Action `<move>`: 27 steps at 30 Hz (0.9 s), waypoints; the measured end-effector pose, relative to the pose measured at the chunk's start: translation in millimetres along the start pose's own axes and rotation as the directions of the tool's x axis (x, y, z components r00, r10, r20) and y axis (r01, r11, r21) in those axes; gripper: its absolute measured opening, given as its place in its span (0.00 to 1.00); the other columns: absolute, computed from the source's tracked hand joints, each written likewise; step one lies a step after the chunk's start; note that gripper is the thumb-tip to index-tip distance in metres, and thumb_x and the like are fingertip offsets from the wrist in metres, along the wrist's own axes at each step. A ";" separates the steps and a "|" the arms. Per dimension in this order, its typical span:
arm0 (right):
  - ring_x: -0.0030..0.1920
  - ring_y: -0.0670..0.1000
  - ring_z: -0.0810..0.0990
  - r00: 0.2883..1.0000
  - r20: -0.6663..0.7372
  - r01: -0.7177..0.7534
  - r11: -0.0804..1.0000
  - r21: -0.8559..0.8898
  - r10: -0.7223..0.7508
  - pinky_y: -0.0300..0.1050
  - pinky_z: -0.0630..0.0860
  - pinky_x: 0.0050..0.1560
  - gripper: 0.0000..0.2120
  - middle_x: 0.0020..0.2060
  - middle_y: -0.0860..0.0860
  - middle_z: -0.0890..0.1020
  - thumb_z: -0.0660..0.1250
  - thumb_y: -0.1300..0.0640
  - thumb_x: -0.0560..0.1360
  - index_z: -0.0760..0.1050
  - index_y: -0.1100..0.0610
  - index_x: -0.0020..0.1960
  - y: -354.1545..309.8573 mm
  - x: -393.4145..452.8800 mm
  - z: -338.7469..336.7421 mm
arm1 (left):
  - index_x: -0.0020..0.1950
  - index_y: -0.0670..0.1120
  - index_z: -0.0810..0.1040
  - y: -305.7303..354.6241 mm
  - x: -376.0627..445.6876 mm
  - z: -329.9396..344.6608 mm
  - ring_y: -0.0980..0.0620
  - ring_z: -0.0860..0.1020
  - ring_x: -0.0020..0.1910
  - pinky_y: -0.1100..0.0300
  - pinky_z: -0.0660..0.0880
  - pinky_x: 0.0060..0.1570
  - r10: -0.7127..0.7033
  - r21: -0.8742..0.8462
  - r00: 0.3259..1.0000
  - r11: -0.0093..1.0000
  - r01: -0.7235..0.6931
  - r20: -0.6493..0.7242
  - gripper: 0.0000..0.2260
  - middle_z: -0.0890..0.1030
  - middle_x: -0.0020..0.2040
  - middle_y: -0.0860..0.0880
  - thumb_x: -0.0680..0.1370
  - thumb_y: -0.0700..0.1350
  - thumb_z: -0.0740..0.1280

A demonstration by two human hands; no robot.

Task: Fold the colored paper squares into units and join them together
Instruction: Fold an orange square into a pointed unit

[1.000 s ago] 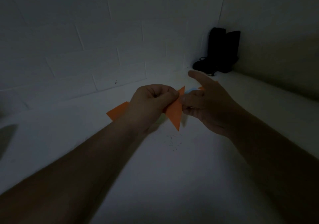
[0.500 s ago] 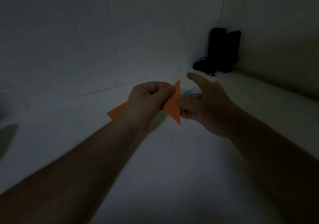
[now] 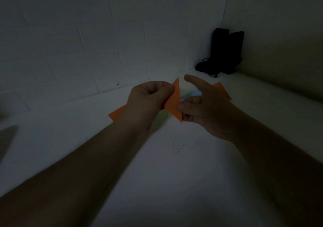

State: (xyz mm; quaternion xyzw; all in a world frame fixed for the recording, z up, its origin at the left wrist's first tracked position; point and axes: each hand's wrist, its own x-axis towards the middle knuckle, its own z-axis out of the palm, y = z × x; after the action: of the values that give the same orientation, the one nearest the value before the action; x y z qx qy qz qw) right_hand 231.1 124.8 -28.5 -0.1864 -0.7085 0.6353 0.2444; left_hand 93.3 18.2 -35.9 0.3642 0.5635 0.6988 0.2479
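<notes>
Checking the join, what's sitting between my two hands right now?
In the head view, the orange paper unit spans the gap, pinched by left hand and right hand.

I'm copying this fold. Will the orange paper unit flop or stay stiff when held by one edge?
Probably fairly stiff: the orange paper unit keeps sharp, straight points beyond the left hand and right hand. Likely very light, since fingertip pinches carry it. It would probably crease if squeezed.

White tabletop [image 3: 174, 183], dim, meeting block walls at 12 and 3 o'clock. Black pouch-like object [image 3: 225, 52] standing in the far corner at 1 o'clock. Scatter of dark specks [image 3: 176, 145] near centre. Grey shape [image 3: 7, 139] at 9 o'clock, unidentifiable.
</notes>
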 end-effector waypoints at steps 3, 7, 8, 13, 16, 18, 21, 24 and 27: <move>0.40 0.54 0.84 1.000 0.014 0.017 0.998 -0.053 -0.017 0.54 0.85 0.47 0.38 0.38 0.59 0.84 0.73 0.66 0.73 0.61 0.50 0.78 0.3 0.5 -1.7 | 0.48 0.37 0.84 1.2 -0.6 -0.6 0.42 0.83 0.43 0.44 0.83 0.53 -0.004 -0.014 1.000 1.000 0.004 -0.013 0.08 0.84 0.44 0.36 0.82 0.39 0.68; 0.41 0.53 0.86 0.998 0.058 0.011 0.992 -0.123 -0.003 0.45 0.83 0.43 0.40 0.40 0.58 0.86 0.75 0.64 0.72 0.59 0.48 0.78 0.2 -2.2 -1.8 | 0.47 0.36 0.84 3.6 -1.0 1.2 0.41 0.82 0.43 0.43 0.82 0.53 -0.010 -0.038 0.999 0.999 0.008 -0.054 0.08 0.84 0.45 0.33 0.81 0.39 0.68; 0.39 0.53 0.85 0.998 0.065 0.013 0.990 -0.139 -0.004 0.43 0.81 0.41 0.40 0.38 0.57 0.86 0.75 0.64 0.72 0.59 0.49 0.78 0.2 -3.1 -1.4 | 0.46 0.37 0.84 3.4 -0.7 0.9 0.42 0.82 0.43 0.44 0.82 0.52 -0.012 -0.037 0.998 0.999 0.010 -0.054 0.08 0.83 0.43 0.35 0.81 0.39 0.68; 0.40 0.52 0.86 0.998 0.058 0.023 0.989 -0.144 -0.015 0.44 0.82 0.43 0.38 0.40 0.55 0.87 0.74 0.64 0.73 0.60 0.50 0.78 -0.1 -2.5 -2.7 | 0.46 0.39 0.84 2.6 0.5 0.1 0.45 0.83 0.42 0.48 0.84 0.52 -0.022 -0.050 0.997 0.999 0.019 -0.070 0.07 0.84 0.41 0.41 0.82 0.40 0.68; 0.44 0.52 0.87 0.997 0.077 0.037 0.980 -0.195 -0.023 0.43 0.83 0.45 0.39 0.43 0.53 0.87 0.74 0.65 0.73 0.60 0.51 0.78 -0.9 -3.6 -2.4 | 0.48 0.39 0.84 1.9 1.1 -0.2 0.46 0.84 0.41 0.48 0.84 0.52 -0.023 -0.041 0.994 0.999 0.019 -0.103 0.06 0.85 0.41 0.42 0.81 0.40 0.69; 0.45 0.51 0.87 0.998 0.063 0.044 0.967 -0.249 -0.029 0.44 0.83 0.47 0.39 0.43 0.52 0.88 0.75 0.65 0.73 0.60 0.51 0.78 -2.0 -2.8 -3.3 | 0.49 0.38 0.84 1.7 1.2 -0.9 0.45 0.85 0.43 0.49 0.84 0.52 -0.028 -0.037 0.994 0.999 0.024 -0.103 0.06 0.86 0.43 0.41 0.81 0.40 0.70; 0.43 0.52 0.87 0.999 0.021 0.041 0.964 -0.264 -0.037 0.51 0.84 0.51 0.40 0.42 0.53 0.88 0.76 0.64 0.71 0.61 0.53 0.78 -1.4 0.8 -8.9 | 0.53 0.40 0.84 4.0 3.0 -3.9 0.48 0.85 0.43 0.54 0.84 0.48 -0.023 -0.004 0.992 1.000 0.022 -0.121 0.07 0.86 0.44 0.42 0.81 0.43 0.70; 0.41 0.53 0.86 0.998 -0.010 0.054 0.967 -0.250 -0.058 0.52 0.83 0.50 0.39 0.39 0.54 0.87 0.77 0.64 0.71 0.63 0.53 0.76 0.3 2.1 -12.8 | 0.55 0.45 0.84 6.9 4.2 -7.2 0.52 0.82 0.40 0.60 0.80 0.44 -0.023 0.015 0.996 1.000 0.025 -0.090 0.06 0.84 0.42 0.45 0.81 0.45 0.71; 0.38 0.50 0.85 0.995 -0.055 0.065 0.973 -0.223 -0.079 0.44 0.82 0.43 0.37 0.38 0.55 0.86 0.76 0.66 0.71 0.65 0.53 0.75 0.0 2.2 -14.7 | 0.59 0.47 0.82 6.7 3.4 -6.3 0.52 0.82 0.41 0.59 0.80 0.46 -0.026 -0.016 0.999 1.000 0.025 -0.026 0.09 0.84 0.43 0.44 0.79 0.44 0.72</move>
State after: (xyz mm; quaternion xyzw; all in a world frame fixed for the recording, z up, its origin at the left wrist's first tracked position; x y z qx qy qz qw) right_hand 237.9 137.9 -27.1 -0.2068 -0.7728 0.5371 0.2675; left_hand 86.7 15.4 -29.3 0.3459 0.5658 0.7046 0.2523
